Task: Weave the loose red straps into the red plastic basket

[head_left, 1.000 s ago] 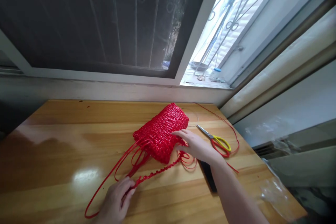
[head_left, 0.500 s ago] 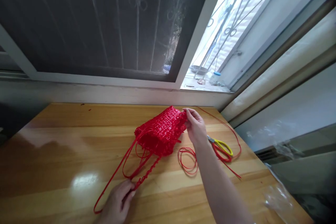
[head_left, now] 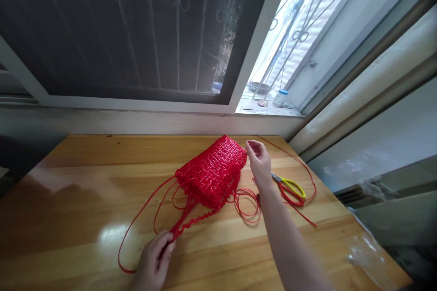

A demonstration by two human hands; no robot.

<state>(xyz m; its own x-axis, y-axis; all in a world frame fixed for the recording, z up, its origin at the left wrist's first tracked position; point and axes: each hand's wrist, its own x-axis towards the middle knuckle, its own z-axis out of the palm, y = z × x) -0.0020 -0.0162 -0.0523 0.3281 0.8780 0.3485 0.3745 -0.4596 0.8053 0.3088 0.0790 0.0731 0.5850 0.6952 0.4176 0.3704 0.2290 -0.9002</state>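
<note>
On glossy wood, woven red basket point(head_left: 213, 173), braided cord point(head_left: 194, 223)

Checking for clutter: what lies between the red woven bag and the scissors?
The right hand and red cord loops, per the head view.

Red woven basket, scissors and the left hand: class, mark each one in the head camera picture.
red woven basket point(head_left: 211, 173), head view, middle of its woven side
scissors point(head_left: 292, 188), head view, yellow handle loop
left hand point(head_left: 154, 261), head view, back of the hand
</note>
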